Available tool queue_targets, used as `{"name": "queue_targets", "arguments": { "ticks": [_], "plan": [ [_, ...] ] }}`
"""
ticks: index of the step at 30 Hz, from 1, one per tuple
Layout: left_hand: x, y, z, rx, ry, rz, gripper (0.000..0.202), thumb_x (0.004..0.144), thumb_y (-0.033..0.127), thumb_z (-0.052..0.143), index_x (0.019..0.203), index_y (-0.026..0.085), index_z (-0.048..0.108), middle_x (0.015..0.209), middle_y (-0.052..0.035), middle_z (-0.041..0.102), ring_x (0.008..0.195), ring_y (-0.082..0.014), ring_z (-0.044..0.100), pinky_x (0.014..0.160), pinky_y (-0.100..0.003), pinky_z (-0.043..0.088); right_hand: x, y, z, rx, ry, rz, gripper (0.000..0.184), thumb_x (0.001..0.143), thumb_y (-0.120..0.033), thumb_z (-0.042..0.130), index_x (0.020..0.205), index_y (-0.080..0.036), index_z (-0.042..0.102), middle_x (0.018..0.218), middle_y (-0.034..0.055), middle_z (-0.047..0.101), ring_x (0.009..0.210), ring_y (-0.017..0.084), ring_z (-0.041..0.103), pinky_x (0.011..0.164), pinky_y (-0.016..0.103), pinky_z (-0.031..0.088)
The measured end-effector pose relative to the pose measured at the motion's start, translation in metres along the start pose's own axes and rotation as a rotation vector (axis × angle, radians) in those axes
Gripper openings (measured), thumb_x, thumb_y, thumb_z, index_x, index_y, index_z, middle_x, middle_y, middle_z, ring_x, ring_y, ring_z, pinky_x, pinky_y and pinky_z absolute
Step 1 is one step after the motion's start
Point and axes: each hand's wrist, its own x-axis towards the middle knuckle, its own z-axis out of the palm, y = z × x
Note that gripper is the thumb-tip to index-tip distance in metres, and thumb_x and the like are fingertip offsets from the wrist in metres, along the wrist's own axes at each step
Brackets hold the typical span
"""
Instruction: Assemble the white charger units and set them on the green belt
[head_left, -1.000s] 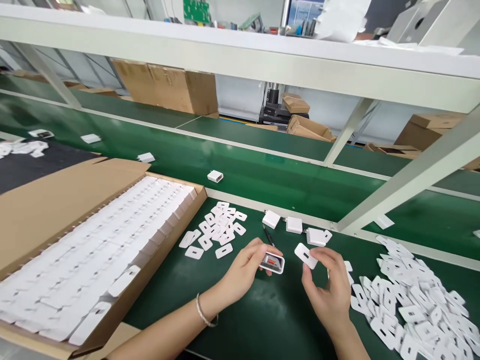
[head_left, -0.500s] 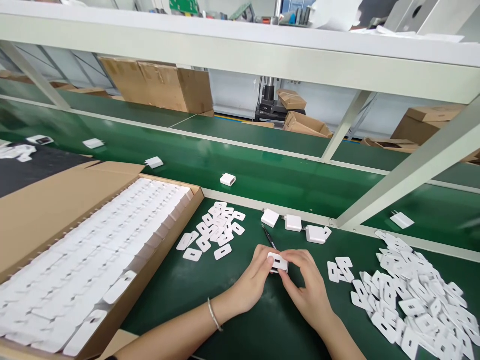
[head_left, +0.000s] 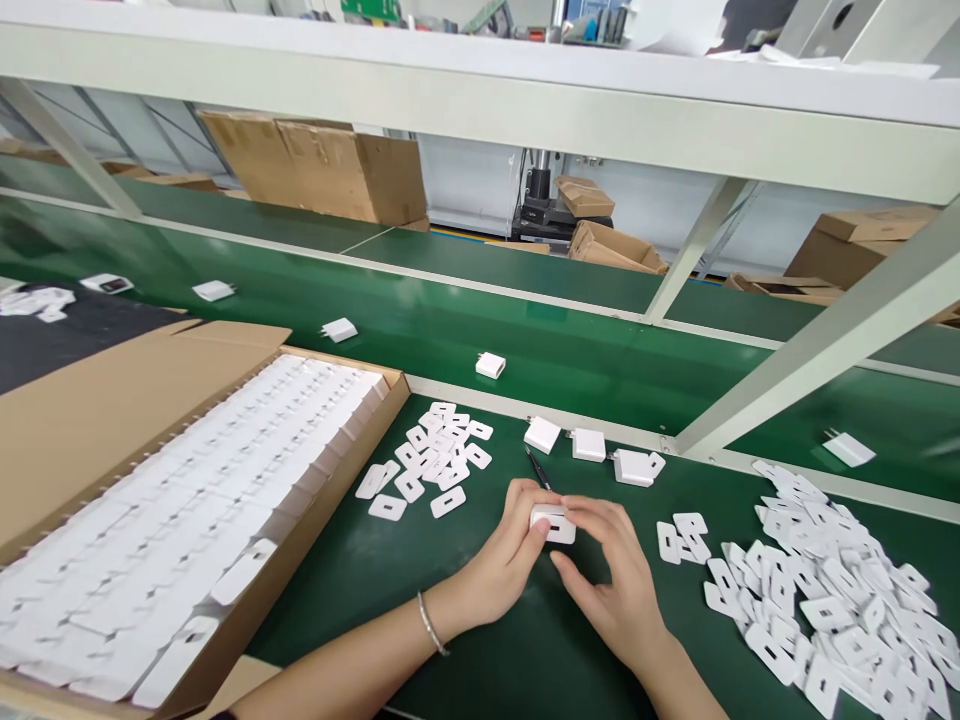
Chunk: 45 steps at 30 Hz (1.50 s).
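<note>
A white charger (head_left: 552,524) with a slotted front face is pinched in my left hand (head_left: 501,560), between thumb and fingers. My right hand (head_left: 619,590) touches its right upper edge with the index finger; the right thumb stands apart below it. A black pen-like tool (head_left: 537,468) lies just beyond the fingers on the green table (head_left: 442,625). Loose white slotted face plates (head_left: 442,455) lie left of my hands. A few more plates (head_left: 682,540) and a large heap (head_left: 840,590) lie to the right. White chargers (head_left: 588,445) stand along the table's back edge.
An open carton (head_left: 341,470) packed with rows of white pieces fills the left side. Behind the table runs a green conveyor belt (head_left: 405,335) carrying spaced chargers. A slanted post (head_left: 817,340) and a shelf (head_left: 480,85) stand over it. Cardboard boxes (head_left: 315,165) sit farther back.
My right thumb has dropped away from the charger's lower edge. The charger has tilted so its slotted face shows more. On the belt, the chargers have moved right.
</note>
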Motion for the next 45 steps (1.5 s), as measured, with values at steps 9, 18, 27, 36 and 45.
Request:
{"name": "queue_targets", "arguments": {
  "ticks": [9, 18, 27, 36, 45],
  "plan": [
    [-0.004, 0.002, 0.001, 0.004, -0.101, 0.151, 0.049, 0.110, 0.053, 0.028, 0.154, 0.033, 0.038, 0.135, -0.0121, 0.040, 0.121, -0.0270, 0.050, 0.109, -0.046, 0.046, -0.004, 0.003, 0.007, 0.327, -0.150, 0.365, 0.037, 0.107, -0.050, 0.043, 0.130, -0.024, 0.059, 0.096, 0.0042, 0.069, 0.075, 0.019, 0.066, 0.066, 0.030, 0.054],
    [0.000, 0.004, -0.007, 0.063, -0.137, 0.202, 0.058, 0.109, 0.058, 0.024, 0.156, 0.031, 0.042, 0.124, -0.0121, 0.055, 0.108, -0.0259, 0.056, 0.097, -0.043, 0.050, -0.010, 0.011, 0.012, 0.429, -0.109, 0.409, 0.036, 0.105, -0.049, 0.050, 0.130, -0.025, 0.059, 0.097, 0.0037, 0.065, 0.084, 0.021, 0.067, 0.073, 0.031, 0.056],
    [0.003, -0.002, -0.012, 0.084, -0.064, 0.246, 0.044, 0.110, 0.050, 0.037, 0.135, 0.025, 0.064, 0.106, -0.0087, 0.055, 0.097, -0.0233, 0.056, 0.086, -0.037, 0.051, -0.004, -0.002, 0.014, 0.551, -0.151, 0.459, 0.040, 0.106, -0.057, 0.043, 0.127, -0.026, 0.058, 0.112, 0.0059, 0.066, 0.088, 0.020, 0.065, 0.079, 0.031, 0.056],
    [0.006, 0.002, -0.011, -0.073, -0.115, 0.195, 0.051, 0.112, 0.049, 0.026, 0.146, 0.027, 0.057, 0.118, -0.0107, 0.058, 0.110, -0.0253, 0.056, 0.101, -0.044, 0.048, -0.014, 0.011, 0.017, 0.436, -0.147, 0.522, 0.038, 0.103, -0.054, 0.052, 0.127, -0.025, 0.057, 0.092, 0.0026, 0.065, 0.074, 0.018, 0.057, 0.065, 0.030, 0.045],
    [0.008, -0.010, -0.012, 0.151, -0.028, 0.341, 0.046, 0.111, 0.048, 0.033, 0.125, 0.021, 0.067, 0.096, -0.0067, 0.055, 0.085, -0.0202, 0.055, 0.076, -0.033, 0.047, -0.012, 0.007, 0.019, 0.520, -0.180, 0.470, 0.034, 0.104, -0.054, 0.049, 0.121, -0.026, 0.057, 0.089, 0.0005, 0.061, 0.073, 0.017, 0.054, 0.065, 0.029, 0.043]
  ]
}}
